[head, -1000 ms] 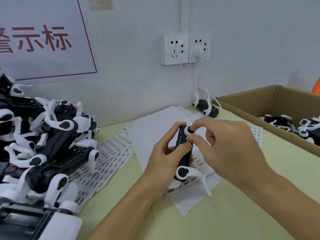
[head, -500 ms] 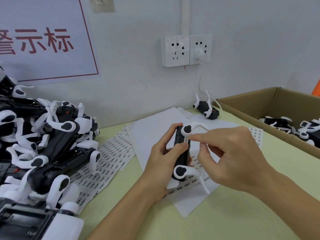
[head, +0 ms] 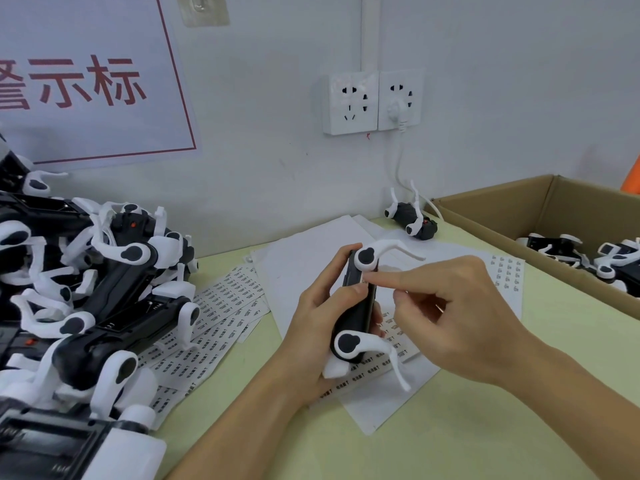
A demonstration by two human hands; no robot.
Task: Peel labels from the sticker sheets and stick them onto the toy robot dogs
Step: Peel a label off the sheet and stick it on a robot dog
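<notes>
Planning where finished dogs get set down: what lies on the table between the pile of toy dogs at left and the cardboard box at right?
Head view: sticker sheets, white backing paper, and the hand-held toy dog.

Even, soft indoor light, a wide-angle view with bent edges.

The grey wall (head: 502,81) and the pale green table (head: 450,445) are lit evenly, with no hard glare. Soft, faint shadows lie under the left hand (head: 322,327) and right hand (head: 460,320), on the white paper (head: 304,258) at the middle of the table. The black shells in the pile of toy dogs (head: 90,306) at the table's left edge carry dull highlights. The red-framed sign (head: 86,81) and the cardboard box (head: 519,216) lean with lens distortion. The right hand's fingers (head: 398,280) are slightly blurred. The print on the sticker sheets (head: 225,306) is too soft to read.
</notes>
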